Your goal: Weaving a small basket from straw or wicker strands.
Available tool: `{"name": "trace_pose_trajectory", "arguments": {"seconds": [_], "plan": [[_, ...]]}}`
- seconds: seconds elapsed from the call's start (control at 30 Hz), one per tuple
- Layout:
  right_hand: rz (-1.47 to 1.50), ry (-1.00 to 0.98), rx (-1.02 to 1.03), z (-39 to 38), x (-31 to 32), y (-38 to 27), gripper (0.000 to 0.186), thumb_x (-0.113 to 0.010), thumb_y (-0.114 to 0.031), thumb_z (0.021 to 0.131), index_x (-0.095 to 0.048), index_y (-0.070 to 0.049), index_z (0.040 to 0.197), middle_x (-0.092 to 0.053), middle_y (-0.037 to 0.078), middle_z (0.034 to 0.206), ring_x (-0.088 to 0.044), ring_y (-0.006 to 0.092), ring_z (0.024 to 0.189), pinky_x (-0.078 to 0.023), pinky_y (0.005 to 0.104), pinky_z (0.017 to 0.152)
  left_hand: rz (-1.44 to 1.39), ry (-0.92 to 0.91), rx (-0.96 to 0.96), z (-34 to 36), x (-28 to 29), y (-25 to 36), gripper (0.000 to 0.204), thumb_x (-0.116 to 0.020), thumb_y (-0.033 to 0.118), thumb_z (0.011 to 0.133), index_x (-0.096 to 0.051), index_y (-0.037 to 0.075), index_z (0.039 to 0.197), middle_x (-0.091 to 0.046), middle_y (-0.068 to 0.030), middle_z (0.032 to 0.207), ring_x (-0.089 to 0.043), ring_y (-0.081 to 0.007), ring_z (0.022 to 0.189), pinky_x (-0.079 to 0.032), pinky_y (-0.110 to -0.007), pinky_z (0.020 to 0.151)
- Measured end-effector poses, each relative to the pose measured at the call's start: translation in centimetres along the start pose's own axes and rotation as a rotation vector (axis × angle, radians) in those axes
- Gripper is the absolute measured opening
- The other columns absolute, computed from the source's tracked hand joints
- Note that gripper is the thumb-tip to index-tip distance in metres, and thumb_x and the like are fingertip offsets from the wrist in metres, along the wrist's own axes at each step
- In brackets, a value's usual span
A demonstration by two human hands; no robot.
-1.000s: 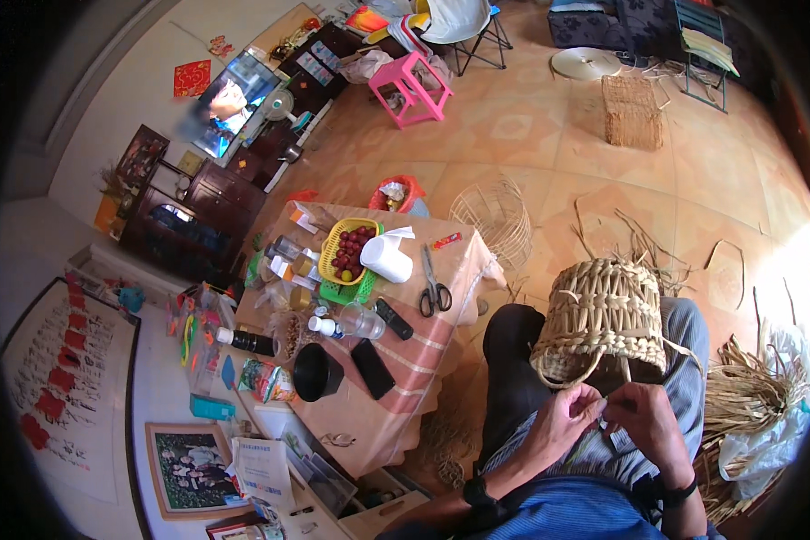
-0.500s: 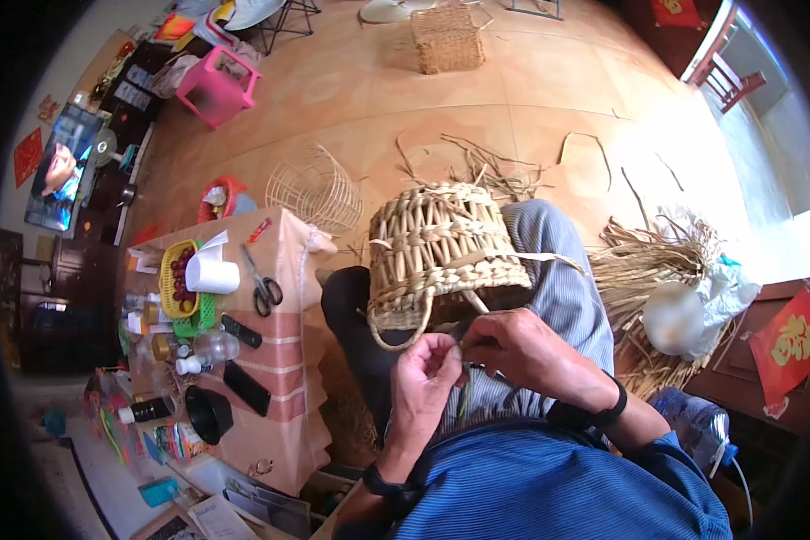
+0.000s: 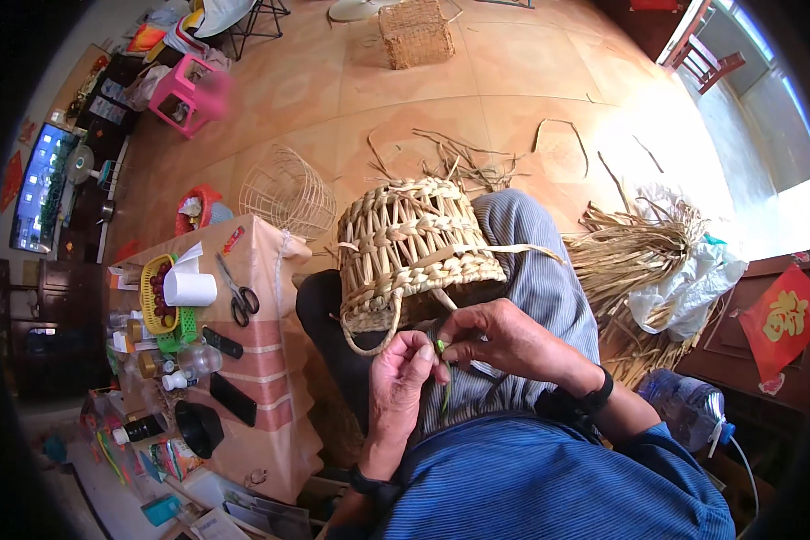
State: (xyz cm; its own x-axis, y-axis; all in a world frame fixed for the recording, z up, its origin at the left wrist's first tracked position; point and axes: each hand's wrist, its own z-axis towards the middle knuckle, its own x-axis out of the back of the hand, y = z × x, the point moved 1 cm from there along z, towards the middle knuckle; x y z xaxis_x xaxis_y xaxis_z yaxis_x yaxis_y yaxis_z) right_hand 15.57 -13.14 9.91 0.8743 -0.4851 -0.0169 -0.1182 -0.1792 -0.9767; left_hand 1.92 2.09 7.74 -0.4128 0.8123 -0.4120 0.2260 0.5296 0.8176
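Just below the basket, my left hand (image 3: 400, 376) and my right hand (image 3: 504, 342) meet fingertip to fingertip, both closed in a pinch. Between them is a thin green strip (image 3: 441, 346), its lower end dangling in front of my striped trousers; its exact kind is too small to make out. A woven straw basket (image 3: 414, 238) rests tilted across my knees, its looped handle (image 3: 372, 335) toward my left hand. One loose flat straw strand (image 3: 522, 250) sticks out to the right from its braided edge.
At left stands a cloth-covered table (image 3: 274, 360) with scissors (image 3: 238, 292), a paper roll (image 3: 191, 290), a yellow fruit basket (image 3: 158, 292) and bottles. An open wire-like basket frame (image 3: 288, 191) sits beyond it. Dried straw (image 3: 634, 243) lies heaped at right, near a water jug (image 3: 687, 409).
The whole view has shifted, so things appear farther left. My fingers have parted slightly, and more of the green strip shows between them. The basket keeps its place on my knees.
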Motion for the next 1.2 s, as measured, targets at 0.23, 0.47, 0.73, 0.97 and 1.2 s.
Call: {"name": "trace_pose_trajectory", "arguments": {"seconds": [0.23,0.47,0.73,0.97,1.2], "plan": [[-0.029,-0.035,-0.081,-0.2,0.0,-1.4,0.014,-0.073,-0.009,0.095,-0.071,0.003,0.102,-0.068,0.008,0.078,-0.065,0.0118,0.072,-0.054,0.0313,0.067,0.180,0.050,-0.088,-0.1,-0.1,0.1,0.030,-0.072,0.021,0.099,-0.059,0.001,0.117,-0.064,-0.0016,0.103,-0.060,-0.0092,0.091,-0.049,-0.025,0.086],[-0.154,0.044,0.142,-0.6,-0.1,-1.3,0.014,-0.074,-0.006,0.091,-0.071,0.002,0.101,-0.070,0.013,0.085,-0.069,0.0190,0.078,-0.055,0.0348,0.071,0.129,-0.024,-0.149,-0.2,-0.6,0.3,0.033,-0.080,0.009,0.092,-0.057,0.004,0.114,-0.063,-0.0020,0.105,-0.061,-0.0090,0.096,-0.049,-0.024,0.089],[-0.166,0.008,0.188,-1.2,0.1,-1.8,0.014,-0.073,-0.004,0.088,-0.070,0.001,0.101,-0.069,0.016,0.089,-0.069,0.0324,0.084,-0.054,0.0398,0.075,0.053,-0.056,-0.126,-0.5,-1.1,0.3,0.030,-0.081,0.006,0.090,-0.055,0.002,0.106,-0.064,-0.0045,0.094,-0.068,-0.0118,0.087,-0.062,-0.029,0.078],[-0.156,0.044,0.300,-1.0,0.1,-1.2,0.012,-0.071,-0.003,0.091,-0.068,0.001,0.102,-0.065,0.014,0.088,-0.066,0.0341,0.086,-0.053,0.0415,0.077,0.056,0.000,-0.105,-0.9,-1.1,0.5,0.027,-0.078,0.007,0.092,-0.056,0.001,0.106,-0.070,-0.0092,0.092,-0.074,-0.0188,0.081,-0.064,-0.031,0.075],[0.045,0.059,0.127,-1.3,-0.3,-1.5,0.007,-0.071,-0.005,0.095,-0.067,0.000,0.098,-0.069,0.006,0.088,-0.065,0.0152,0.085,-0.054,0.0313,0.077,0.026,0.029,-0.090,-0.8,-1.3,0.6,0.031,-0.081,0.011,0.089,-0.057,0.001,0.107,-0.069,-0.0093,0.095,-0.072,-0.0192,0.081,-0.067,-0.036,0.073]]}}
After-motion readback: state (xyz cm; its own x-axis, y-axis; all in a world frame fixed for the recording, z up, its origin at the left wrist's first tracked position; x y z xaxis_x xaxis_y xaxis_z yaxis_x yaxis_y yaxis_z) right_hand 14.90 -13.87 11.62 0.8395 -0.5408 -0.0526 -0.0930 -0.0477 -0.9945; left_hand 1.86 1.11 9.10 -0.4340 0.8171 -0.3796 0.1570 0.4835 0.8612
